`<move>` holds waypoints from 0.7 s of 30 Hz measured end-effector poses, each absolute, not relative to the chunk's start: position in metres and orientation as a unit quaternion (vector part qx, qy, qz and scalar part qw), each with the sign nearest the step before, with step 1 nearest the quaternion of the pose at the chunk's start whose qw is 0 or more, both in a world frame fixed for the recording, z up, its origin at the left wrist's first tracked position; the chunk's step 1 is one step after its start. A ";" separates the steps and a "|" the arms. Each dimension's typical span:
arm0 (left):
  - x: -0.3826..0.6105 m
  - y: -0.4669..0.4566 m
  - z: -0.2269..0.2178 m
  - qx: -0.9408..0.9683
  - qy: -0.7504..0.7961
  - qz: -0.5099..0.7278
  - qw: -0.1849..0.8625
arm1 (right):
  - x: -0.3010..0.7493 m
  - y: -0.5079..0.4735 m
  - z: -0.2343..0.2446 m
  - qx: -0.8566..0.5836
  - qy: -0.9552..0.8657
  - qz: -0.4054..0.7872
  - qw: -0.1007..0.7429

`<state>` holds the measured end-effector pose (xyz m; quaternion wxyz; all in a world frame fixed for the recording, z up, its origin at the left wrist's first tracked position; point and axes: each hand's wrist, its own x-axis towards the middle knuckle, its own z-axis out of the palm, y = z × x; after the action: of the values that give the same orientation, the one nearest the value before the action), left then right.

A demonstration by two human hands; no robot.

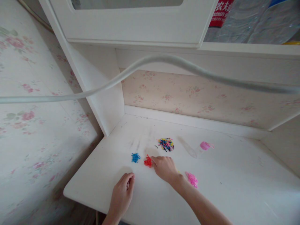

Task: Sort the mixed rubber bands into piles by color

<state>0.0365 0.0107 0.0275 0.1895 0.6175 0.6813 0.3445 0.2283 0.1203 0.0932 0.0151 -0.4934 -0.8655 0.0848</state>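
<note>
My right hand [165, 168] reaches over the white table with thumb and forefinger pinched at the right edge of a small pile of red rubber bands [147, 162]. One red band appears to be caught at the fingertips. To its left lies a pile of blue rubber bands [135, 157]. My left hand [123, 190] is curled closed above the table's front, below the blue pile; whatever is inside it is hidden. Farther back sits a mixed heap of multicoloured rubber bands [166, 144]. Pink rubber bands [192, 179] lie beside my right forearm, which partly covers something yellow.
A clear plastic bag [193, 152] or wrapper, with a pink part [205, 145], lies at the right back. A white cable [164, 58] crosses in front of the view. Overhead is a white cabinet [136, 28], with wrapped bottles [248, 22] on the shelf beside it.
</note>
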 end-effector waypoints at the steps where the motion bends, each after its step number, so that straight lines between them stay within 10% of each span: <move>1: 0.036 0.011 0.028 0.617 0.682 0.343 0.191 | 0.230 0.120 0.094 -0.494 -0.865 0.084 0.015; 11: 0.036 0.008 0.023 0.616 0.678 0.341 0.211 | 0.269 0.073 0.106 -0.552 -0.798 0.189 0.150; 21: 0.063 0.055 0.076 0.697 0.626 0.294 0.189 | 0.358 -0.019 0.011 -0.730 -0.562 0.266 0.285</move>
<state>0.0633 0.0552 0.0759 0.1893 0.6973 0.6257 0.2940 0.3585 -0.0186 0.0111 0.2849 -0.7297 -0.5616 0.2665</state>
